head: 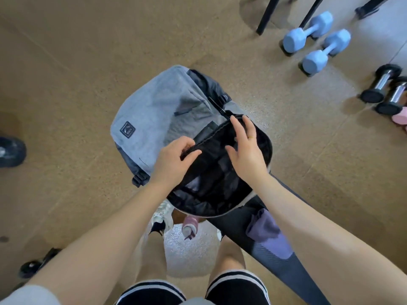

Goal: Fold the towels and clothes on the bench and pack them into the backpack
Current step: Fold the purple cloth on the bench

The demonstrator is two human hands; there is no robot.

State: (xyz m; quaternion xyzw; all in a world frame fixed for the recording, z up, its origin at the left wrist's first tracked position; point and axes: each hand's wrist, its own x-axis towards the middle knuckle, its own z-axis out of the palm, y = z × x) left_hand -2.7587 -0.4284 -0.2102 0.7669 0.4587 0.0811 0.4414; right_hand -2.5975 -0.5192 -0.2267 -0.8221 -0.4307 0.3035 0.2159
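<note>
A grey and dark blue backpack [154, 115] lies in front of me with its main compartment unzipped, showing a black lining and dark cloth inside. My left hand [174, 159] pinches the near-left edge of the black zipper opening. My right hand [246, 148] rests with spread fingers on the right edge of the opening, near the zipper pull. A purple folded cloth [264, 227] lies on a dark grey and purple garment [277, 254] on the bench at lower right.
Two blue dumbbells [312, 38] and chrome dumbbells [387, 89] lie on the floor at upper right, beside black metal legs [267, 16]. A pink bottle [190, 225] and a white shoe [163, 214] sit below the backpack. A dark shoe [11, 151] is at far left.
</note>
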